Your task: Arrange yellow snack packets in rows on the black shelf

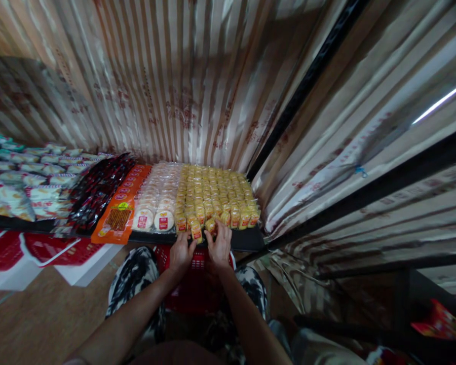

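Rows of small yellow snack packets [213, 190] in clear wrappers cover the right end of the dark shelf. At their front edge, my left hand [181, 252] has its fingers closed by a yellow packet with a red label [196, 231], which leans out of the row. My right hand [219, 247] pinches a tilted yellow packet [210, 224] between thumb and fingers, just to the right. The fingers partly cover the lower packets. Left of the yellow rows lie round white crackers [164, 221] in clear wrapping.
An orange snack bag [117, 223], dark shiny packets [99, 190] and white-green bags [41, 203] fill the shelf leftward. Red baskets [51, 247] stand below, another [192, 294] between my knees. Striped sheeting [182, 76] hangs behind; a black post [300, 96] rises at the shelf's right end.
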`<state>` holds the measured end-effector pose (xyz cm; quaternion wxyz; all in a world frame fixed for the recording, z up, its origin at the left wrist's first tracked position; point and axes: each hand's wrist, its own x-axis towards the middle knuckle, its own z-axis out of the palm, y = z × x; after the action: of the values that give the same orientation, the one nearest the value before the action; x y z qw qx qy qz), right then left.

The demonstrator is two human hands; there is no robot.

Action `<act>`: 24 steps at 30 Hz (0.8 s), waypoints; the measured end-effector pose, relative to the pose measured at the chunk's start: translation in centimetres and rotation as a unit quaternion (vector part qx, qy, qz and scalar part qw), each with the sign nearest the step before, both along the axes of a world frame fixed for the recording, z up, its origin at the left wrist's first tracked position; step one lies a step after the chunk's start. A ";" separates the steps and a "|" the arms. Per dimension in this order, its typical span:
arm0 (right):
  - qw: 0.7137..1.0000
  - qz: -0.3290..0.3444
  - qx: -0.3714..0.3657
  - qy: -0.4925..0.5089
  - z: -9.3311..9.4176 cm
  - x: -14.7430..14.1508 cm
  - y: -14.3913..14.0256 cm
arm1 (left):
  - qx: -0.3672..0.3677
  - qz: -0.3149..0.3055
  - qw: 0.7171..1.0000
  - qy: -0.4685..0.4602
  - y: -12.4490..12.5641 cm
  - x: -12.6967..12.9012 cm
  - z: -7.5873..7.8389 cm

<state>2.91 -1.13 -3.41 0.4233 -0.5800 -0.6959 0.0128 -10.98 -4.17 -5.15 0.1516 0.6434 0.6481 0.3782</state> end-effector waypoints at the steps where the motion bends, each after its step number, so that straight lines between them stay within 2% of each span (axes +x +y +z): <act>1: 1.000 0.001 0.001 -0.001 0.0 0.0 0.1 | -0.004 0.000 1.000 0.006 0.1 0.1 0.0; 9: 1.000 -0.005 0.000 0.007 -0.3 0.2 0.4 | 0.026 -0.002 1.000 -0.010 1.0 1.2 0.1; 24: 1.000 0.013 -0.009 0.006 -0.6 0.6 -0.2 | -0.016 0.029 0.999 0.010 2.0 1.6 0.7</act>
<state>3.52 -1.31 -3.99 0.4221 -0.5748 -0.7005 0.0278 -9.35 -2.12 -4.40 0.1440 0.6257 0.6739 0.3655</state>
